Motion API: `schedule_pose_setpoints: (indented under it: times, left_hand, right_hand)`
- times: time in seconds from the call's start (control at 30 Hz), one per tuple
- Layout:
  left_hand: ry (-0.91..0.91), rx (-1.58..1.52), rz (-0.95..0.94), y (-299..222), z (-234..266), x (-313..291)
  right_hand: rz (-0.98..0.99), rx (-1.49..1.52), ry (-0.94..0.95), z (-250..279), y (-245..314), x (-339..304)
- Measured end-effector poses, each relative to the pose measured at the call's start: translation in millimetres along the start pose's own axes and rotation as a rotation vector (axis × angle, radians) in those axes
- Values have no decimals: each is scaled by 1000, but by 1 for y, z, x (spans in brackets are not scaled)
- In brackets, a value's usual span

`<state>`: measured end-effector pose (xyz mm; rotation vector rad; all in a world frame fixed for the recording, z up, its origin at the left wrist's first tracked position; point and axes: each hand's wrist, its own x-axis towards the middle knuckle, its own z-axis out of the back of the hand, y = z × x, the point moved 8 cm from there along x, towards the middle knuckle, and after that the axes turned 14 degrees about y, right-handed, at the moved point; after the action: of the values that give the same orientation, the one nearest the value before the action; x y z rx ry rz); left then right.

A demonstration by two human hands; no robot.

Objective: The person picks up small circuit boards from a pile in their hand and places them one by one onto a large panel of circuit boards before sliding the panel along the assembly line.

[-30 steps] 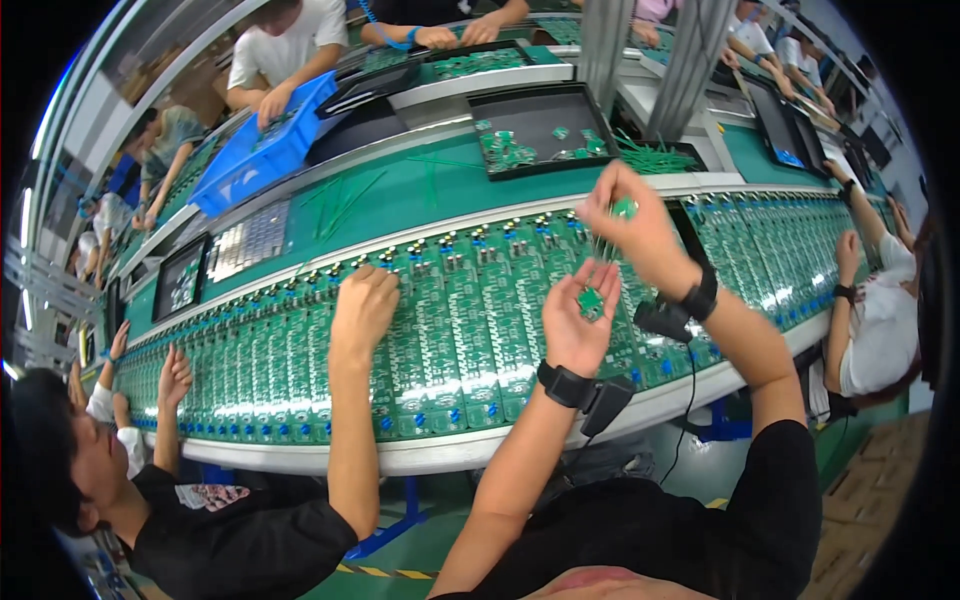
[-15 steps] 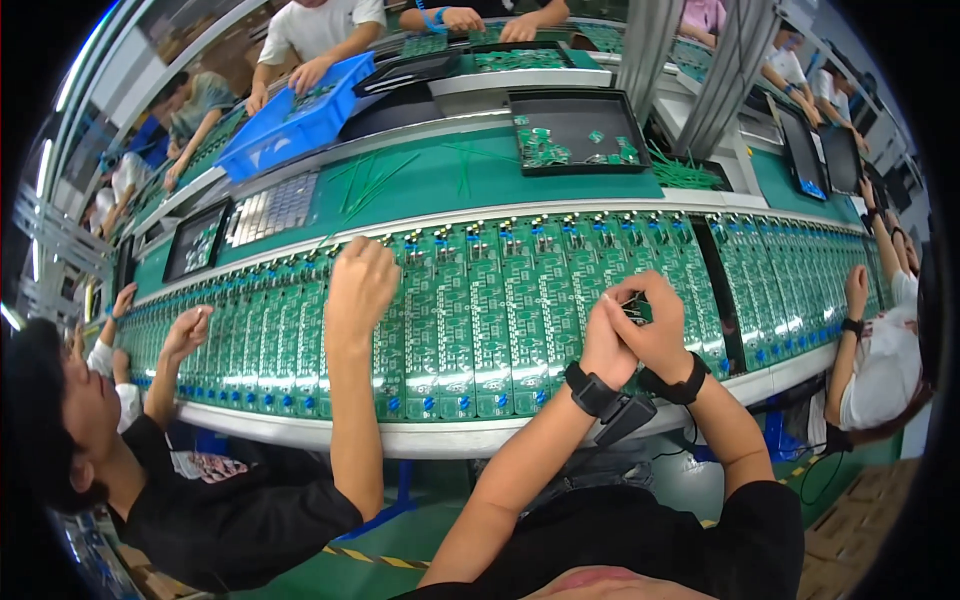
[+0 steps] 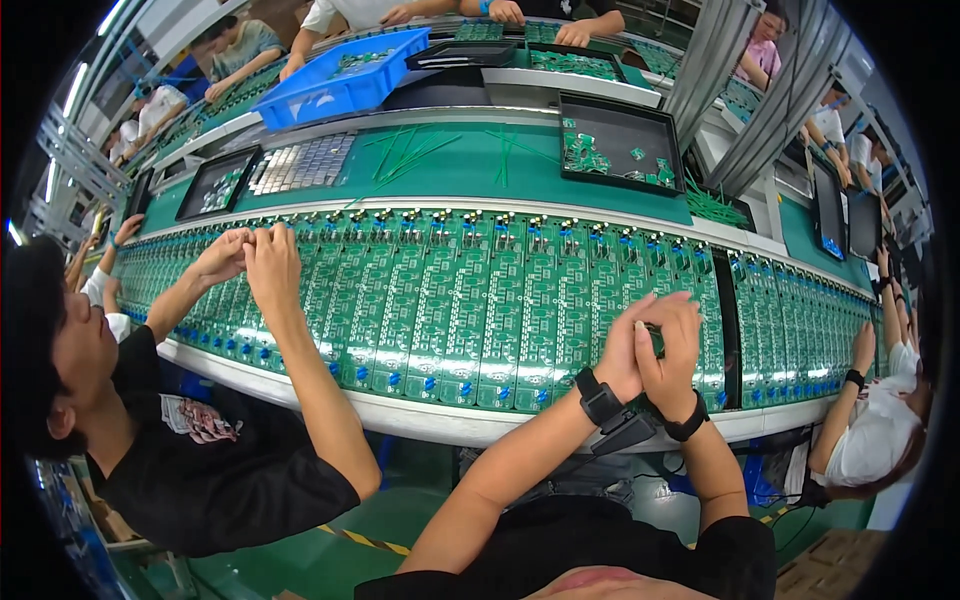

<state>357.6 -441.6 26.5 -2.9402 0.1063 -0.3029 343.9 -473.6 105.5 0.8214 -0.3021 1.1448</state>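
My left hand [image 3: 622,352] and my right hand [image 3: 674,358] meet above the row of green circuit boards [image 3: 515,320], right of the middle. Their fingers are pressed together and overlap, with a small dark gap between the palms. Whatever they hold is hidden there. Both wrists wear black bands; a dark block hangs from the left band [image 3: 602,402]. Beneath my hands the long narrow boards stand side by side, with small yellow, black and blue parts along their far ends and blue parts at their near ends.
A co-worker's hands [image 3: 250,255] are over the boards to my left. Beyond the boards are a black tray [image 3: 625,105] with small green boards, loose green strips [image 3: 410,155], a blue crate [image 3: 340,85] and metal posts [image 3: 775,120]. A dark gap [image 3: 730,330] splits the row at right.
My fingers have closed together over the dark parts with thin leads that showed between them. The co-worker's raised hand has moved left to meet the other. The whole view has shifted slightly.
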Motion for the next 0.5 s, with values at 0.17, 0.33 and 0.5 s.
schedule_pose_setpoints:
  times: [0.17, 0.33, 0.5]
  left_hand:
    - [79, -71, 40, 6, -5, -1]
    - [115, 14, 90, 20, -9, -3]
    - [202, -62, 155, 46, -1, -7]
  right_hand:
    - [-47, -107, -59, 8, 6, -12]
    - [-42, -82, -102, 15, 12, -21]
    - [-109, -116, 20, 16, 6, -33]
